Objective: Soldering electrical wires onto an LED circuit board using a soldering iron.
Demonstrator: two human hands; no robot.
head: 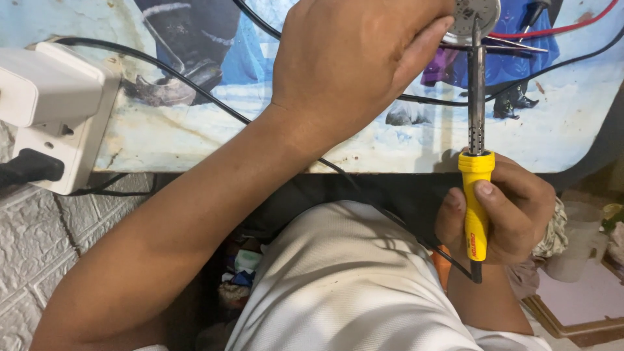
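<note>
The right hand [504, 208] is wrapped around the yellow handle of a soldering iron [476, 140], thumb pressed on the grip, with the metal barrel pointing toward twelve o'clock. Its tip meets a small round metal part [476, 16] at the top edge of the view. The left hand [354, 55] reaches across from eight o'clock and pinches that round part, fingers curled over its left rim (the exact grip is partly cut off by the frame edge).

Black cables [195, 88] and a red wire [559, 27] trail over the picture-printed tabletop [260, 140]. At nine o'clock sits a white power strip [62, 110] with a plug in it.

The likeliest trouble is heat: the left fingertips sit just beside the hot tip, so a slip could burn them. The barrel also crosses a black cable near one o'clock, and touching it could melt the insulation.
</note>
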